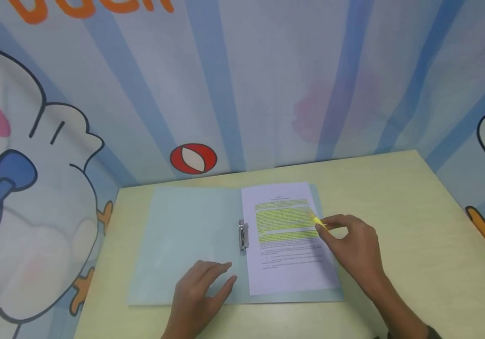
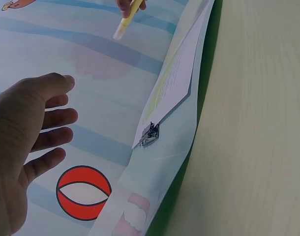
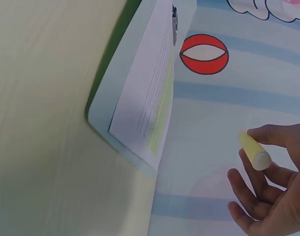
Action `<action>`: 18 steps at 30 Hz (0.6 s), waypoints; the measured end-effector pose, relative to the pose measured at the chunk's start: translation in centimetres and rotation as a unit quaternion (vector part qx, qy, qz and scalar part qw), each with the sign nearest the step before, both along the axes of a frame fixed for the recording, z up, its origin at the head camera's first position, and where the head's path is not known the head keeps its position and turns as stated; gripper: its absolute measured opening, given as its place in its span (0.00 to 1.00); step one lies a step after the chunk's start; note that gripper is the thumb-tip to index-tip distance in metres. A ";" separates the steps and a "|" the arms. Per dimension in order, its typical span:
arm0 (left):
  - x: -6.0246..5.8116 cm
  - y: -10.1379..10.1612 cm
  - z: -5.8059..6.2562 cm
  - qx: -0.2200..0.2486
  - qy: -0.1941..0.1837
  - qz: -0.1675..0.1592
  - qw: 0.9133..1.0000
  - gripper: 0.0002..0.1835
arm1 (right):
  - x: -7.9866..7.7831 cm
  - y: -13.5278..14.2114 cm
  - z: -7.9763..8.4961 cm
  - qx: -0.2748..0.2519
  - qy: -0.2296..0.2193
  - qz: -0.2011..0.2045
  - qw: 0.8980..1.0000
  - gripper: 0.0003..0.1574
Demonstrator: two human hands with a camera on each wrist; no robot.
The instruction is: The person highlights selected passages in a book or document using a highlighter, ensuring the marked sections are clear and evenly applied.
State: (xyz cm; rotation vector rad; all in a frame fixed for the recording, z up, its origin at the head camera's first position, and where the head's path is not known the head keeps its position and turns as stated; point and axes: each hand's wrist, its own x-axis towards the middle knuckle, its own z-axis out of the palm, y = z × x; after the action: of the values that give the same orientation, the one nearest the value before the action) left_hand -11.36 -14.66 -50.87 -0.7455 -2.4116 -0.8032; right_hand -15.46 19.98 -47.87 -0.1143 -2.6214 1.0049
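A pale-blue folder point(image 1: 183, 226) lies spread on the table, a metal clip point(image 1: 242, 237) at its middle. On its right side is a printed sheet point(image 1: 291, 280), its upper lines marked in bright yellow. My right hand point(image 1: 359, 252) pinches a yellow highlighter point(image 1: 317, 220) between thumb and index finger, above the sheet's right edge. The highlighter's pale end point(image 2: 119, 33) points away from the hand in the left wrist view. Over the folder's lower edge my left hand point(image 1: 196, 292) hovers with loosely bent fingers, holding nothing.
The light wooden table point(image 1: 412, 226) reaches to a wall hanging point(image 1: 268, 94) with blue stripes and cartoon figures behind it. A red-and-white ball point(image 1: 178, 159) is printed on the hanging. The folder's outside shows green point(image 2: 204, 73) in the left wrist view.
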 end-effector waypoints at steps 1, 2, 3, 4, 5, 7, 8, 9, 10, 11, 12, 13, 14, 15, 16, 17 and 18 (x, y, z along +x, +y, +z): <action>0.0 0.0 0.0 0.000 0.000 -0.001 1.000 0.18 | -0.1 0.2 0.0 0.001 -0.001 -0.004 1.000 0.12; 0.0 0.0 0.1 0.000 0.001 -0.002 1.000 0.18 | -0.2 0.3 -0.1 0.000 -0.003 -0.007 1.000 0.12; -0.1 0.0 0.1 -0.001 0.003 -0.002 1.000 0.18 | -0.3 0.5 -0.1 -0.001 -0.003 -0.011 1.000 0.13; -0.1 -0.1 0.1 -0.002 0.005 -0.002 1.000 0.18 | -0.3 0.7 -0.2 -0.003 -0.004 -0.015 1.000 0.13; -0.1 -0.1 0.2 -0.002 0.006 -0.002 1.000 0.18 | -0.4 0.8 -0.2 -0.005 -0.003 -0.018 1.000 0.13; -0.1 -0.1 0.2 -0.002 0.007 -0.001 1.000 0.18 | -0.6 1.1 -0.4 -0.009 -0.001 -0.025 1.000 0.14; -0.1 -0.2 0.2 -0.001 0.008 -0.001 1.000 0.18 | -0.6 1.2 -0.4 -0.010 0.001 -0.028 1.000 0.14; -0.1 -0.2 0.2 -0.001 0.009 0.001 1.000 0.18 | -0.7 1.3 -0.5 -0.011 0.003 -0.029 1.000 0.14; -0.1 -0.2 0.2 0.000 0.010 0.001 1.000 0.18 | -0.8 1.5 -0.6 -0.011 0.004 -0.031 0.999 0.14; -0.1 -0.3 0.2 0.001 0.010 0.001 1.000 0.18 | -0.9 1.6 -0.6 -0.011 0.005 -0.032 0.999 0.13; -0.1 -0.3 0.2 0.001 0.010 0.001 1.000 0.18 | -1.0 1.6 -0.7 -0.011 0.004 -0.032 0.999 0.13; -0.1 -0.3 0.2 0.001 0.009 0.001 1.000 0.18 | -1.1 1.7 -0.7 -0.011 0.004 -0.033 0.999 0.13; 0.0 -0.3 0.2 0.001 0.010 0.000 1.000 0.18 | -1.1 1.8 -0.8 -0.011 0.003 -0.033 0.999 0.13; 0.0 -0.4 0.2 0.001 0.010 0.000 1.000 0.18 | -1.2 1.8 -0.8 -0.012 0.002 -0.034 0.999 0.13; 0.0 -0.4 0.2 0.001 0.010 0.000 1.000 0.18 | -1.3 1.9 -0.8 -0.014 0.001 -0.035 0.999 0.14; 0.0 -0.4 0.2 0.000 0.009 0.000 1.000 0.19 | -1.3 1.9 -0.8 -0.015 -0.001 -0.035 0.999 0.14; 0.0 -0.4 0.2 -0.001 0.008 0.002 1.000 0.19 | -1.4 2.0 -0.9 -0.016 -0.003 -0.037 0.999 0.14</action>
State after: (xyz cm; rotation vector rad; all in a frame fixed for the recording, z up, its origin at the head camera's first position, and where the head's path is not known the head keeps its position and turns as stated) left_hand -11.35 -15.10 -50.69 -0.7462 -2.3998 -0.7904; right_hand -16.83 21.96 -48.74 -0.2207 -2.5871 1.0245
